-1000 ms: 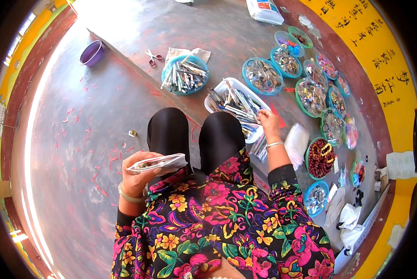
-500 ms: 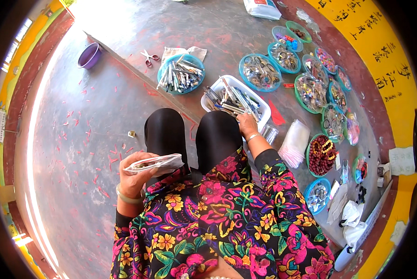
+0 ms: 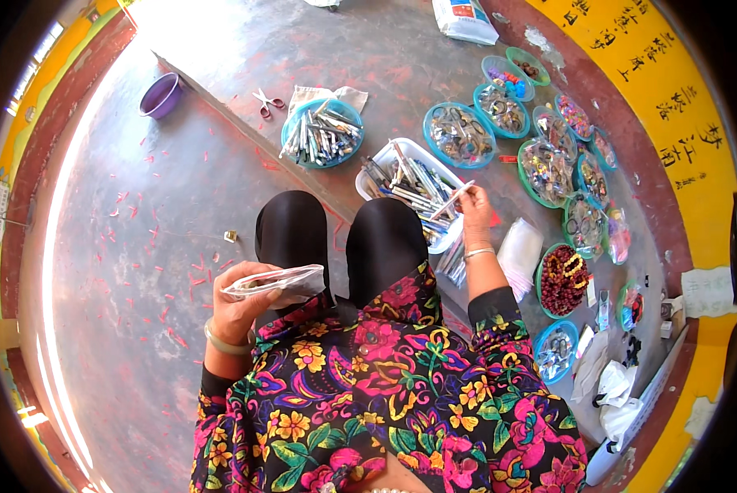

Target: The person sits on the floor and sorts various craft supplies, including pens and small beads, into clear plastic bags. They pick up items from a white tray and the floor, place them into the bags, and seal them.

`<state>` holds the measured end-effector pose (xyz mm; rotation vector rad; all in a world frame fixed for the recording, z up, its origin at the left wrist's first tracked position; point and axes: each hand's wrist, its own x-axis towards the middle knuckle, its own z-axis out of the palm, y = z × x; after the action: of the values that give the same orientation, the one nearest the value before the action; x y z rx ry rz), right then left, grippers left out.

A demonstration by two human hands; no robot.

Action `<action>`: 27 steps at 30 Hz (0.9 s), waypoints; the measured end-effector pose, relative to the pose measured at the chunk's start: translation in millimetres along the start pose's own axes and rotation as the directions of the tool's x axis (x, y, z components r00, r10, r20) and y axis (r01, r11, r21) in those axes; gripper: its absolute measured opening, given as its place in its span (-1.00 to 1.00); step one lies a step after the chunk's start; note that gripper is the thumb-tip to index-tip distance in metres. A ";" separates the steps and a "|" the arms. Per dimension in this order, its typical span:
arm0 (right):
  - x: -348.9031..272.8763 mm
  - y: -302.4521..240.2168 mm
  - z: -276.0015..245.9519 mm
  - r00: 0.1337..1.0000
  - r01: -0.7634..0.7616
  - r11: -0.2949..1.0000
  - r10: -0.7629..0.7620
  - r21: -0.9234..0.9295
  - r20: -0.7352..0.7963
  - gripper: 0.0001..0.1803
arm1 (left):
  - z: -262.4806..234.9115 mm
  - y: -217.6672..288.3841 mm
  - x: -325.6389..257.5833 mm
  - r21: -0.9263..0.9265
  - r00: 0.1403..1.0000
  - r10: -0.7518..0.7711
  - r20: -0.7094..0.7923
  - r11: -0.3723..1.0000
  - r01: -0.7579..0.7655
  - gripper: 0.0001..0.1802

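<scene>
My left hand (image 3: pixel 239 308) is closed on a clear plastic bag (image 3: pixel 301 283), held level beside my left knee. Something small lies inside it, too unclear to name. Above the right end of a white plastic tub (image 3: pixel 447 239), my right hand (image 3: pixel 475 218) pinches a slim white pen (image 3: pixel 451 200), tilted with its lower end toward the tub. Many loose pens (image 3: pixel 409 177) fill that tub, which sits on the floor just past my right knee. A blue round basket (image 3: pixel 355 149) heaped with more pens stands farther off to the left.
Several round baskets of small trinkets (image 3: pixel 460 133) line the right side, one with dark red beads (image 3: pixel 562 279). Stacked clear bags (image 3: pixel 520 255) lie by my right forearm. Scissors (image 3: pixel 268 103) and a purple basin (image 3: pixel 161 96) are at the far left. Red scraps litter the floor.
My right hand has risen out of the tub and moved right, now with a white pen between its fingers. My left hand keeps the bag in nearly the same place.
</scene>
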<state>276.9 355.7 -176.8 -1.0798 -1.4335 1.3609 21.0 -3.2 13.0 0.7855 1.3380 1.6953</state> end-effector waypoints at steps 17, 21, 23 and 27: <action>-116.2 -126.1 44.8 0.831 -0.488 0.746 0.237 0.453 0.503 -0.76 | -0.7 -2.4 -0.6 -0.007 1.000 -0.010 -0.030 1.000 0.010 -0.76; -138.2 -134.7 53.3 0.731 -0.530 0.781 0.224 0.330 0.644 -0.82 | -4.2 -5.0 -3.4 -0.050 1.000 0.009 -0.021 0.999 -0.010 -0.75; -147.8 -137.9 53.6 0.633 -0.498 0.848 0.215 0.179 0.744 -0.78 | -6.6 -6.8 -4.3 -0.080 1.000 0.014 -0.016 0.997 -0.015 -0.75; -154.9 -148.9 49.4 0.367 0.054 0.997 0.035 -0.059 0.930 -0.67 | -6.5 -7.1 -2.5 -0.118 1.000 -0.015 -0.027 0.993 0.011 -0.74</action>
<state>264.6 188.9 -33.2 -0.1989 -2.3003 2.0766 18.2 -7.7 4.6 0.6860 1.2461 1.7636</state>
